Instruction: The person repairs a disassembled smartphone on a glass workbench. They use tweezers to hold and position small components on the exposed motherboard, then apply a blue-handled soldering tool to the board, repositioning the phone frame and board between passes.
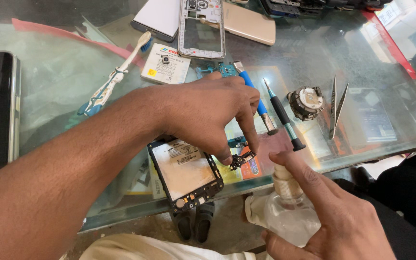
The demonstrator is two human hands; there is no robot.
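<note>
Left hand (208,113) is pinching a tiny, fragile-looking circuit board (242,160) by its edges, right hand (333,216) is wrapping a clear pump bottle (290,212), finger on top.

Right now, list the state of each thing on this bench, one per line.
left hand: pinching a small circuit part
right hand: forefinger on the clear bottle, pressing its pump top
opened phone: back off, lying flat
phone frame: stripped, lying flat
toothbrush: lying flat
tweezers: lying unused

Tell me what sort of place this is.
Likely a phone repair bench: an opened phone on a glass table, precision screwdrivers, tweezers, and a stripped phone frame.
</note>
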